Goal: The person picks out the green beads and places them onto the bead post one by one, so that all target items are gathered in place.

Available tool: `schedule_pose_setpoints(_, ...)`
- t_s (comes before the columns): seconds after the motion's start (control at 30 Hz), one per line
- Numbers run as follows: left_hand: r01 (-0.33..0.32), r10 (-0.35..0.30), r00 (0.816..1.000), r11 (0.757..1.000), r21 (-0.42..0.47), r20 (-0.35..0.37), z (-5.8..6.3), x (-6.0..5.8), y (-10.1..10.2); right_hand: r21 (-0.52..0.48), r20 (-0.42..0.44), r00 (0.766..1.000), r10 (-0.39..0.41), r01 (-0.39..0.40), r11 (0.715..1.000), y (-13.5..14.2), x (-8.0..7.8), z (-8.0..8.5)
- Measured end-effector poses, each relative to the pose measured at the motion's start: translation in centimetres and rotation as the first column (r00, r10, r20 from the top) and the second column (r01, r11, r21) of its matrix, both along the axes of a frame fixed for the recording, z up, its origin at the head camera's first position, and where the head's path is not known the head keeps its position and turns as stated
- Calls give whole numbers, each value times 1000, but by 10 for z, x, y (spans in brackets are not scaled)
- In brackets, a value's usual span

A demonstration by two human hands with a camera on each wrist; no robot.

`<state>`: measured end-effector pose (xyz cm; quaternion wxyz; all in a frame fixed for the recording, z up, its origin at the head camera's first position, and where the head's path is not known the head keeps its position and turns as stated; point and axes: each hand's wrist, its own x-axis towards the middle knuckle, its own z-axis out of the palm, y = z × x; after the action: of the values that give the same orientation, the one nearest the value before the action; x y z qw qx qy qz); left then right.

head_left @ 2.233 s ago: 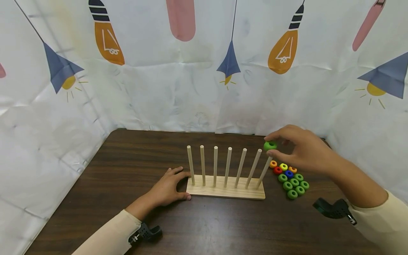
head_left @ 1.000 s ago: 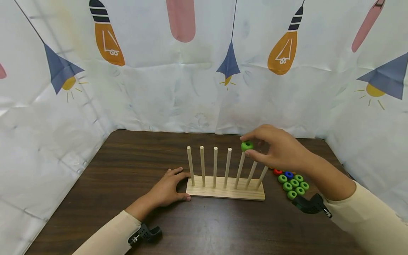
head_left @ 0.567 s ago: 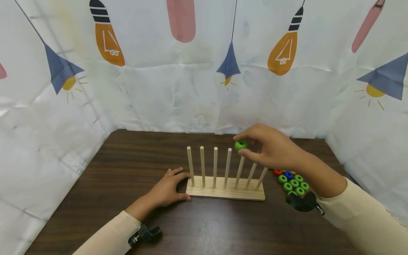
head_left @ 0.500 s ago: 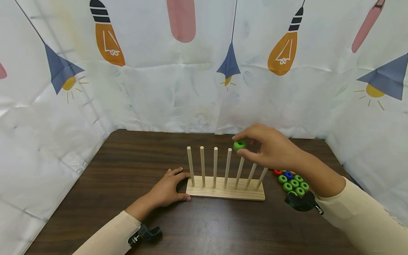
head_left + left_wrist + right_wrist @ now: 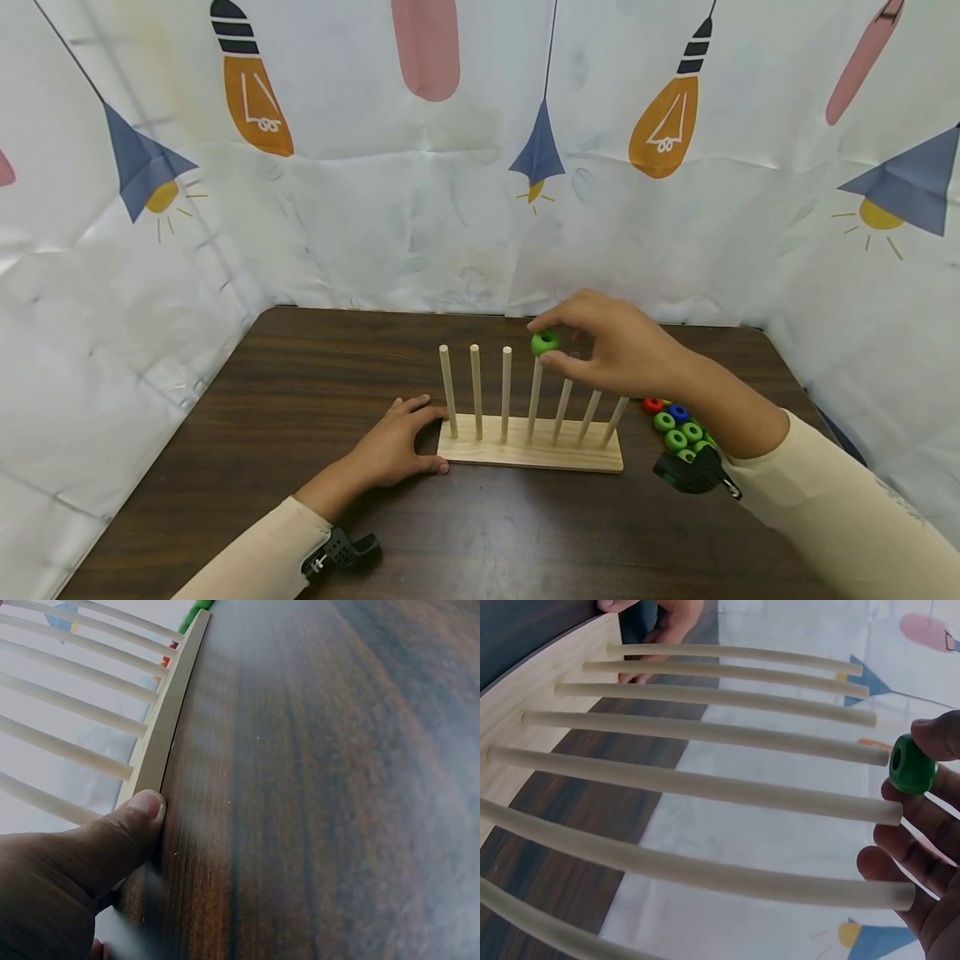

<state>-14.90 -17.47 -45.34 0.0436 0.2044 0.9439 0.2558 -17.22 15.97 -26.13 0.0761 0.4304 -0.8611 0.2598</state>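
Note:
A wooden peg rack (image 5: 525, 455) with a row of several upright pegs stands on the dark table. My left hand (image 5: 390, 446) holds its left end, thumb along the front edge and fingers round toward the back; the left wrist view shows the thumb (image 5: 120, 836) against the base. Between thumb and fingertips, my right hand (image 5: 615, 346) pinches a green bead (image 5: 544, 342) at the top of the middle peg. Seen from the right wrist, the green bead (image 5: 915, 769) sits right by that peg's tip, its hole facing the peg. All the pegs are bare.
Right of the rack lies a cluster of loose beads: several green beads (image 5: 676, 440), a red bead (image 5: 652, 406) and a blue bead (image 5: 678, 413), partly hidden by the right forearm. A printed white sheet (image 5: 360, 233) hangs behind the table (image 5: 315, 367).
My right hand has carried the green bead leftward along the peg tops, from the rightmost peg to the middle one. The left hand has stayed on the rack's end.

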Motion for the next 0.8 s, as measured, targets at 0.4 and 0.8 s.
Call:
schedule_pose_setpoints(0.4,2,-2,1000,1000,-4,-18,-2,0,1,14,-42,998,43,-43,999,-15,-2,1)
schedule_pose_setpoints(0.8,12,-12,1000,1000,0,-26,-3,-2,0,16,-19,999,29,-29,999,-28,-5,-1)
